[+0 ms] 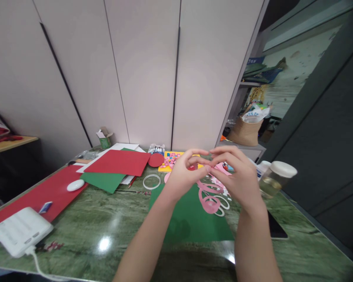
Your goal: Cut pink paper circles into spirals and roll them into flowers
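Observation:
My left hand [184, 172] and my right hand [238, 178] meet at their fingertips above a dark green sheet [191, 223]. Both hands have bent fingers, with thumbs and fingertips drawn together in a pinch. Whatever is between the tips is too small or hidden to make out. Just below my right hand lie pink paper rings [204, 201], overlapping white rings [224, 202]. Pink and white scraps [217, 182] are partly covered by that hand. Behind my left hand, a yellow tray [162, 169] holds small pink, blue and yellow pieces [171, 158].
To the left are a red sheet [120, 162], a green sheet [104, 181], a white ring [151, 176], a red disc [156, 159] and a white oval object [75, 185]. A white power bank [22, 231] has a cable. A lidded jar [272, 182] and dark tablet [276, 227] stand right.

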{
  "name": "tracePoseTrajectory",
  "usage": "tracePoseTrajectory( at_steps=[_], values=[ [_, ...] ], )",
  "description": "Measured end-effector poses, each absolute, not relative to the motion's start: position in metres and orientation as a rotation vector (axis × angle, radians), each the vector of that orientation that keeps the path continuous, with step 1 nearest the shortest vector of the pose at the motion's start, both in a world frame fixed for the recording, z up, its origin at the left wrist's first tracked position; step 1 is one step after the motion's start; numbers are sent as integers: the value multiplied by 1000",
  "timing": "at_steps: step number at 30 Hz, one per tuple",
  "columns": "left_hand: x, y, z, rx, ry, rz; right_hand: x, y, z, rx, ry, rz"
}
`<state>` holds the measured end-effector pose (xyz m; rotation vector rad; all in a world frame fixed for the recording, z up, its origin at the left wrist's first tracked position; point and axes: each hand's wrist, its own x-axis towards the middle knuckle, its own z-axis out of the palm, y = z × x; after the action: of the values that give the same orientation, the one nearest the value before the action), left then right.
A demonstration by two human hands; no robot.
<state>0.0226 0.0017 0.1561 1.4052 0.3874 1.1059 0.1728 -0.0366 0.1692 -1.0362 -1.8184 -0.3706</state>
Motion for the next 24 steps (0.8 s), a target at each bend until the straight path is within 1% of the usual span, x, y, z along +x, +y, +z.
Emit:
tracePoseTrajectory(
  at_steps=[5, 13, 24],
  values=[
    [25, 2, 155, 1420, 398, 1108, 170, -38, 171, -1055, -1812, -331],
    [21, 5, 156, 1322, 385, 1135, 175, -39, 169, -1019, -1836, -389],
    [18, 6, 154, 1352, 395, 1152, 172, -37, 169, -982, -1894, -359]
  ],
)
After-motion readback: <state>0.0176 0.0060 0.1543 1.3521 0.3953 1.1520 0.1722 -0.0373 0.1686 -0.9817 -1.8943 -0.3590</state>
